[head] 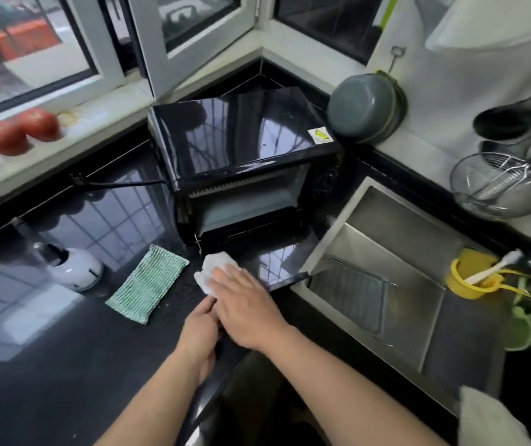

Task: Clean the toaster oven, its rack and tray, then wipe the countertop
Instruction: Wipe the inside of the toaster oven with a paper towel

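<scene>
A black toaster oven (241,136) stands in the counter corner with its glass door (277,262) folded down flat. My right hand (244,304) lies flat with straight fingers on a white cloth (212,268) at the door's left front corner. My left hand (201,333) rests on the counter edge just under the right hand, its fingers partly hidden. The wire rack (349,294) lies in the steel sink (402,239) to the right. The black countertop (48,365) stretches to the left.
A green striped scrubbing cloth (148,281) lies left of the door. A white rounded dispenser (74,268) sits further left. Red apples (10,133) line the windowsill. A yellow cup with a brush (473,275) hangs at the sink's right side. Bowls and a strainer (495,185) stand behind.
</scene>
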